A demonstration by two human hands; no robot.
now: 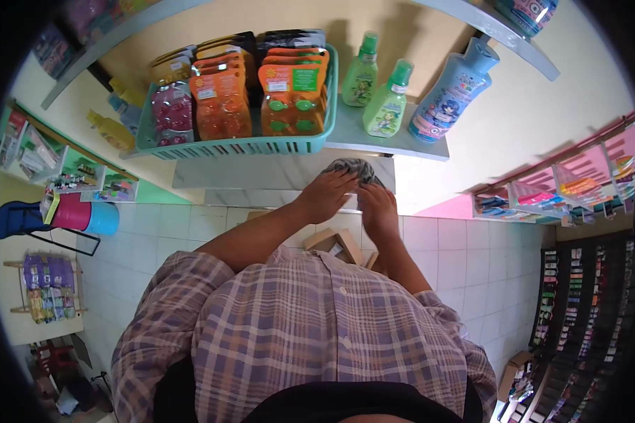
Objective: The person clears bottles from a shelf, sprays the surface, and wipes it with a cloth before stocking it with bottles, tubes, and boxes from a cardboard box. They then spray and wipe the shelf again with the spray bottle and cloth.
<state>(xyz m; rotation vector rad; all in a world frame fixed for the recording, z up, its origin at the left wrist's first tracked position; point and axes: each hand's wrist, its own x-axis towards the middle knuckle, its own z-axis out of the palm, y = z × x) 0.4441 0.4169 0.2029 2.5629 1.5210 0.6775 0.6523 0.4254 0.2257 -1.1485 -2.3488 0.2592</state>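
A crumpled grey patterned cloth (358,167) is bunched between my two hands, above the front of a marble-look shelf (254,173). My left hand (329,194) has its fingers curled over the cloth's left side. On the right side, my right hand (379,210) grips the cloth with fingers bent; part of the fingertips is hidden in the folds. Just behind them stands a teal plastic basket (240,146) with orange, pink and dark blister packs. Two green bottles with green caps (384,109) and a larger blue bottle (448,99) stand to its right.
Yellow bottles (109,130) stand left of the basket. A curved upper shelf edge (130,35) hangs overhead. Cardboard boxes (339,243) lie on the tiled floor (451,247) below my hands. Side racks of goods (564,190), a dark display (578,303) and a folded chair (21,222) flank me.
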